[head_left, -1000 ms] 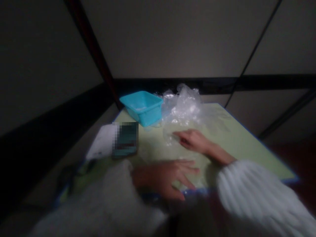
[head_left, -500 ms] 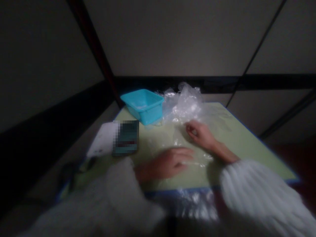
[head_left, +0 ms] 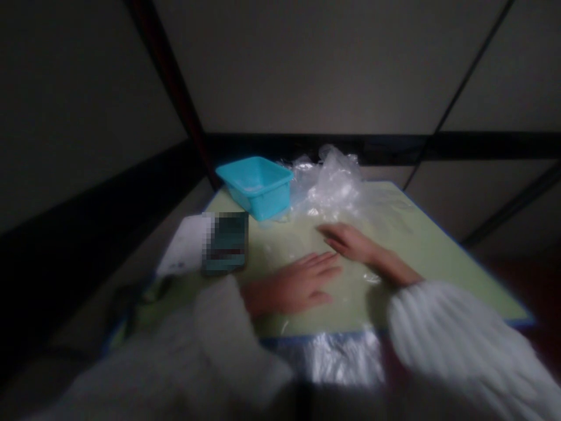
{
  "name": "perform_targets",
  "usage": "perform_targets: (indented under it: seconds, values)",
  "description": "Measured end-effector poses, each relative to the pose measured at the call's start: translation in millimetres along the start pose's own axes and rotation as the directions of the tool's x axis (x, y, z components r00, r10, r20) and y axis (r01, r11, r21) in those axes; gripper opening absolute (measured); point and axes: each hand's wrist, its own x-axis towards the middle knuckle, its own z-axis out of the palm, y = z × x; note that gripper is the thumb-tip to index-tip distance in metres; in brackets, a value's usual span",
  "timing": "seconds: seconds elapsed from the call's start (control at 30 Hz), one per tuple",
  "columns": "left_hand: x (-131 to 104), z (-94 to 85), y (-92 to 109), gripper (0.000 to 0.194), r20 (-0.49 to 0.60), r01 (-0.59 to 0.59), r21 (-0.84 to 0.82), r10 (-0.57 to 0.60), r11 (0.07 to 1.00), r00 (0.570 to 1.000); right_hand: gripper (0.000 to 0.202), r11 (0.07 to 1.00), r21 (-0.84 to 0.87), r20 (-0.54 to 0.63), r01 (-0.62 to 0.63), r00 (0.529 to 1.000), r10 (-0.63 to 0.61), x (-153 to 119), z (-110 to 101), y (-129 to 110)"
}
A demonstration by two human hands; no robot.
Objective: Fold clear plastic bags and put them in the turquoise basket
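Note:
My left hand (head_left: 298,285) lies flat, palm down, with its fingers spread over a clear plastic sheet or bag on the table. Just beyond its fingertips is my right hand (head_left: 344,241), also palm down, its fingers stretched out toward the left over the plastic. Neither hand holds anything that I can see. The clear plastic (head_left: 346,356) is thin and shiny, and a part of it hangs over the table's near edge. Its outline on the table is hard to make out in the dim light.
A turquoise plastic basket (head_left: 272,200) stands at the back left of the yellow-green table (head_left: 438,263). Crumpled clear plastic (head_left: 335,181) is heaped beside it. On the left lie a dark, pixelated flat object (head_left: 228,242) and a white item (head_left: 184,245). Walls close in behind and left.
My right hand has uncurled from a loose, rounded grip and now lies with fingers stretched out, slightly nearer. My left hand's fingers have spread flatter. The basket and plastic heap look unmoved.

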Motion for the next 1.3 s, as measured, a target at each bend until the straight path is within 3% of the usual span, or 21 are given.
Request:
perform_targets:
  seconds: [0.1, 0.23, 0.47, 0.63, 0.77, 0.9, 1.07, 1.3]
  values:
    - [2, -2.2, -2, 0.054, -0.085, 0.063, 0.026, -0.060, 0.998, 0.995, 0.037, 1.000, -0.021, 0.015, -0.018, 1.000, 0.019, -1, -1, 2]
    - [4, -1.7, -18, 0.048, -0.227, 0.268, 0.108, -0.239, 0.957, 0.944, 0.038, 0.998, -0.054, 0.042, -0.035, 0.998, 0.038, -2, 0, 3]
    - [-1, 14.1, -55, 0.063, -0.151, 0.313, 0.236, -0.283, 0.920, 0.947, 0.042, 0.995, -0.083, 0.060, -0.056, 0.996, 0.061, -3, -2, 4]
    - [-1, 14.6, -63, 0.064, -0.257, 0.331, 0.236, -0.270, 0.914, 0.928, 0.048, 0.997, -0.073, 0.044, 0.008, 0.999, -0.005, -3, -7, -5]
    - [-2, 17.9, -66, 0.068, -0.187, 0.348, 0.287, -0.304, 0.893, 0.934, 0.063, 0.996, -0.057, 0.155, 0.067, 0.986, -0.058, -5, 0, -8]
    - [-2, 19.0, -64, 0.068, -0.167, 0.375, 0.321, -0.338, 0.870, 0.926, 0.071, 0.992, -0.112, 0.214, 0.051, 0.976, -0.026, -7, 7, -6]
    - [0, 9.7, -47, 0.063, -0.278, 0.419, 0.307, -0.341, 0.854, 0.898, 0.071, 0.985, -0.173, 0.224, 0.013, 0.974, 0.027, -8, 7, -7]
    - [3, 2.4, -17, 0.040, -0.312, 0.290, 0.153, -0.232, 0.945, 0.921, 0.064, 0.905, -0.412, 0.178, -0.107, 0.964, 0.195, -7, -8, -13]
